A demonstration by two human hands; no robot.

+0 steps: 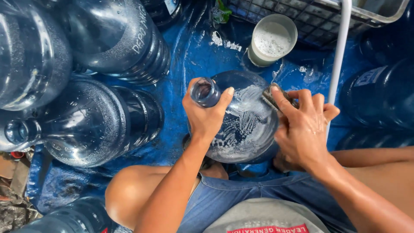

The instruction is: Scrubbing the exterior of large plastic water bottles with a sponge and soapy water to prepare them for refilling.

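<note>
A large clear blue water jug (243, 125) stands upright between my knees, its shoulder streaked with white soap foam. My left hand (206, 115) is wrapped around the jug's open neck (205, 92). My right hand (304, 127) presses a small dark scrubbing pad (276, 96) against the jug's upper right side, fingers curled over it.
Several more big blue jugs (92, 123) lie on their sides at the left on a wet blue tarp (189, 56). A pale cup of soapy water (272, 39) sits beyond the jug, near a plastic crate (310, 17) and a white pipe (340, 51). Another jug (381, 97) stands at right.
</note>
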